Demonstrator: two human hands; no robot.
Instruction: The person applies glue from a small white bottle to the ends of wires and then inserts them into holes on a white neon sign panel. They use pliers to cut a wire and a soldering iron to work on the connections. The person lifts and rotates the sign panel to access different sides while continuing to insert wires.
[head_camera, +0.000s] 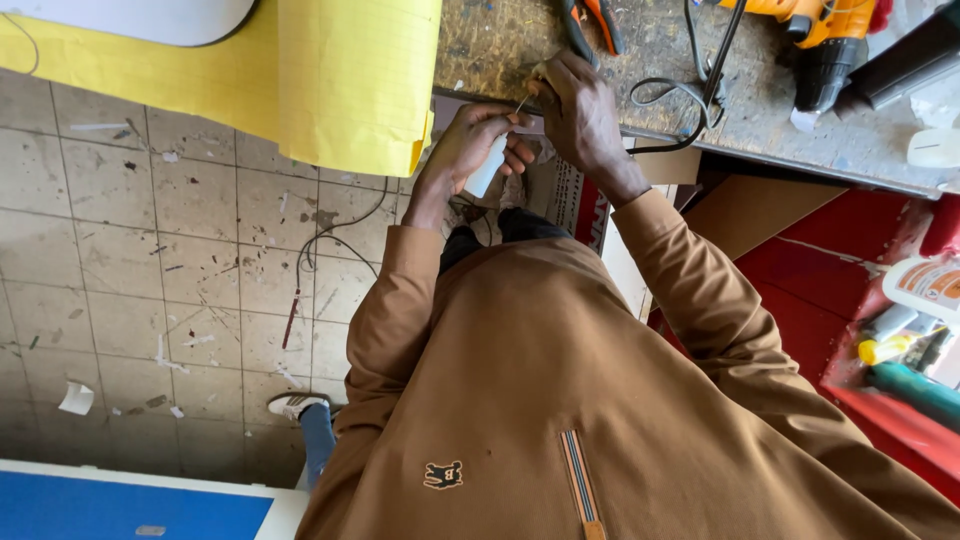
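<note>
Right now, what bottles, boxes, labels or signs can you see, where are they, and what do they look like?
White bottle with an orange label: right edge, on the red shelf, lying tilted.
Small white tube: in the left hand, plain, no label visible.
Printed cardboard: below the hands, under the bench edge, white with a red part and dark print.
Yellow sheet: hanging off the bench, top left, faint grid lines.
</note>
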